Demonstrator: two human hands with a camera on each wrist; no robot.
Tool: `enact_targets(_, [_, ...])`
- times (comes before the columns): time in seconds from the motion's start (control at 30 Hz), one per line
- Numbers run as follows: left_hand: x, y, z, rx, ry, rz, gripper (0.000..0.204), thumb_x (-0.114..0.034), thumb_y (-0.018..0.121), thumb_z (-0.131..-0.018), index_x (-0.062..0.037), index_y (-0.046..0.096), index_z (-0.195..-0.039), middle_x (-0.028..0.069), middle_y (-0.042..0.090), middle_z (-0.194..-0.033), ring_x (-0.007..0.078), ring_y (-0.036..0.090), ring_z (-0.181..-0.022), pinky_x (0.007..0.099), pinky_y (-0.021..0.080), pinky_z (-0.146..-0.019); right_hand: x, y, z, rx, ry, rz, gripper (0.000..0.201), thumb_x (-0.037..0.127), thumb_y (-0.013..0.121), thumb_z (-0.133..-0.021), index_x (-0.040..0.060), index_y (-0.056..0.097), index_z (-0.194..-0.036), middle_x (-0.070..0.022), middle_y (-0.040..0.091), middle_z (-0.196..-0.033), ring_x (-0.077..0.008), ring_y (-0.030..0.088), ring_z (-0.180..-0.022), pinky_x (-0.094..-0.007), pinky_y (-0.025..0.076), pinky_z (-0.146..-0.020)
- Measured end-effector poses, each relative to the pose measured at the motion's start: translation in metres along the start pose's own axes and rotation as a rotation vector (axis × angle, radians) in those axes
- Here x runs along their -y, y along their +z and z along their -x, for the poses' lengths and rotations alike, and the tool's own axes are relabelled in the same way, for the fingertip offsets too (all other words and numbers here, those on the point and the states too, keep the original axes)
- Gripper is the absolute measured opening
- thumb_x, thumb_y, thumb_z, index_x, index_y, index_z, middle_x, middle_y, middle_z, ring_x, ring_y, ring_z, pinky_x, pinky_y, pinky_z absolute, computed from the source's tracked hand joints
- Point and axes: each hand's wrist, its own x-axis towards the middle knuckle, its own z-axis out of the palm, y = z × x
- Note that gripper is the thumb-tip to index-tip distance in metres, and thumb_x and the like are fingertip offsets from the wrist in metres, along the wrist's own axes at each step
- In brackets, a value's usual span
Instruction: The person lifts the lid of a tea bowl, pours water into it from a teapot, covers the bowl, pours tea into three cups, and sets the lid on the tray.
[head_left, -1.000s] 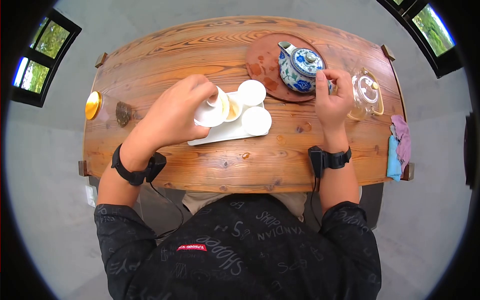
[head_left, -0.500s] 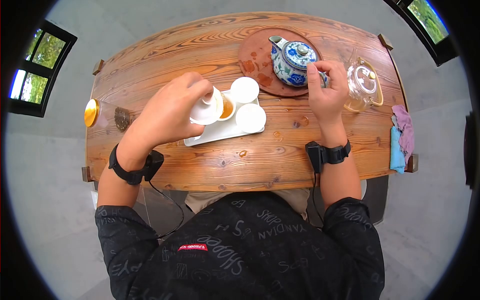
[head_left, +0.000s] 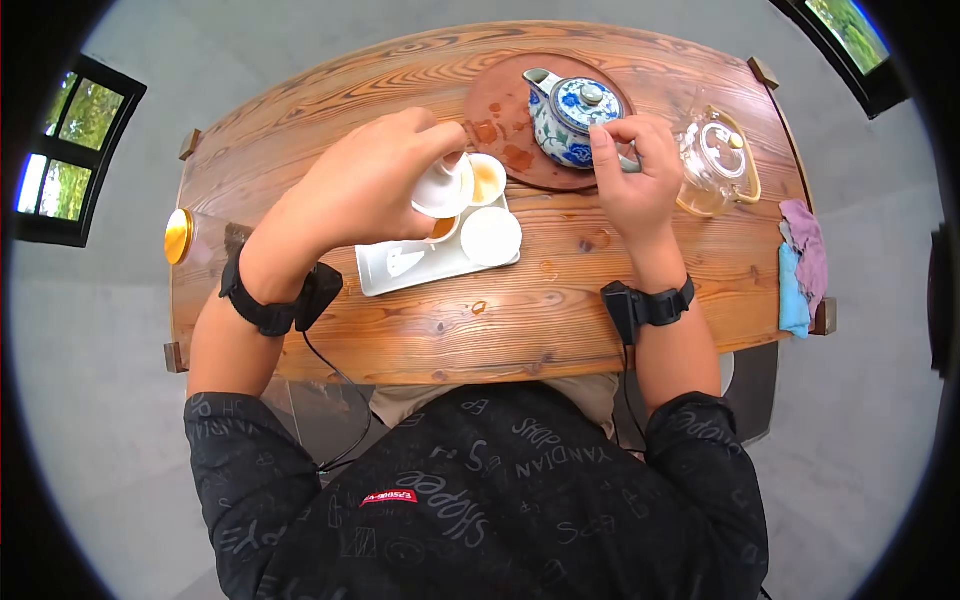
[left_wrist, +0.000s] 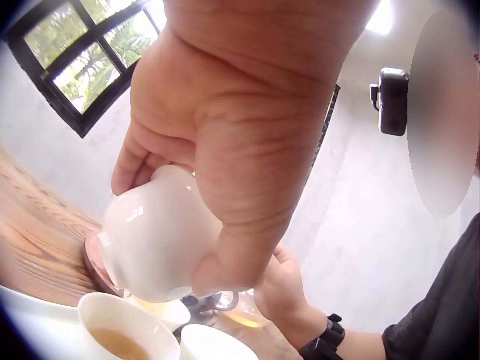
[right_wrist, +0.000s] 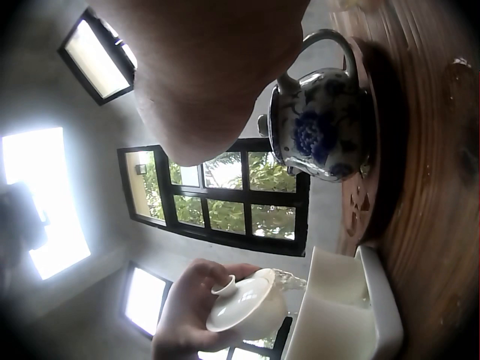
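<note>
My left hand (head_left: pixel 385 180) grips a white gaiwan (head_left: pixel 440 192) from above, its rim tipped toward the cups. In the right wrist view, the gaiwan's knobbed lid (right_wrist: pixel 238 307) is in place and liquid runs from its edge. Below it, a white tray (head_left: pixel 420 268) bears several white cups. The back cup (head_left: pixel 487 180) has pale amber tea in it, and another cup (left_wrist: pixel 124 330) also contains tea. My right hand (head_left: pixel 642 178) is raised near the handle of a blue-and-white teapot (head_left: pixel 570 120), fingers loosely curled, holding nothing.
The teapot stands on a round reddish-brown board (head_left: pixel 490 95) with wet patches. A glass teapot (head_left: pixel 712 160) is at the right, near folded cloths (head_left: pixel 800 265) at the edge. At the left lies a gold-lidded jar (head_left: pixel 180 237). Small spills (head_left: pixel 480 308) dot the wooden table.
My left hand has moved the gaiwan right and away, from the left cup to the back cup, where tea now shows. My right hand keeps its pose; the head view has shifted slightly.
</note>
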Motion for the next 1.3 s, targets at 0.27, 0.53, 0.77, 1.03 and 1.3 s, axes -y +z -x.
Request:
enact_targets(0.27, [0.001, 0.0, -0.009, 0.001, 0.055, -0.025, 0.051, -0.007, 0.085, -0.064, -0.0072, 0.06, -0.109, 0.0146, 0.064, -0.109, 0.0409, 0.064, -0.102, 0.0454, 0.055, -0.086, 0.017, 0.001, 0.007, 0.281, 0.214, -0.147, 0.009, 0.009, 0.076, -0.098, 0.001, 0.075, -0.103, -0.001, 0.067, -0.087, -0.0077, 0.055, -0.07, -0.0239, 0.046, -0.064])
enact_targets(0.53, [0.003, -0.002, -0.009, 0.009, 0.042, -0.046, 0.055, -0.009, 0.086, -0.066, -0.0095, 0.064, -0.116, 0.0137, 0.067, -0.109, 0.0376, 0.066, -0.106, 0.0456, 0.056, -0.089, 0.02, 0.022, 0.023, 0.893, 0.643, -0.395, 0.045, 0.006, 0.053, -0.104, -0.0068, 0.057, -0.146, 0.0014, 0.062, -0.085, -0.0061, 0.053, -0.076, -0.027, 0.047, -0.071])
enact_targets(0.77, [0.004, 0.0, -0.008, -0.02, 0.082, -0.032, 0.051, -0.008, 0.085, -0.065, -0.007, 0.06, -0.109, 0.0145, 0.065, -0.109, 0.0409, 0.064, -0.103, 0.0456, 0.055, -0.086, 0.025, 0.025, 0.023, 0.965, 0.717, -0.441, 0.048, 0.003, 0.053, -0.1, -0.0045, 0.058, -0.147, 0.0019, 0.062, -0.083, -0.0056, 0.05, -0.072, -0.0266, 0.044, -0.065])
enact_targets(1.03, [0.002, 0.0, -0.007, -0.02, 0.082, -0.027, 0.051, -0.008, 0.085, -0.065, -0.0068, 0.06, -0.109, 0.0151, 0.065, -0.11, 0.0411, 0.064, -0.103, 0.0454, 0.055, -0.086, 0.024, 0.025, 0.025, 0.984, 0.706, -0.414, 0.044, 0.003, 0.055, -0.099, -0.0045, 0.061, -0.143, 0.0046, 0.058, -0.075, -0.0046, 0.048, -0.066, -0.0265, 0.043, -0.061])
enact_targets(1.3, [0.001, -0.001, -0.006, -0.006, 0.068, -0.028, 0.05, -0.008, 0.085, -0.065, -0.0071, 0.06, -0.109, 0.0152, 0.064, -0.109, 0.041, 0.064, -0.102, 0.0458, 0.055, -0.086, 0.023, 0.014, 0.015, 1.044, 0.658, -0.268, 0.042, 0.013, 0.065, -0.095, -0.0064, 0.065, -0.132, -0.011, 0.069, -0.08, -0.0225, 0.066, -0.073, -0.0394, 0.054, -0.072])
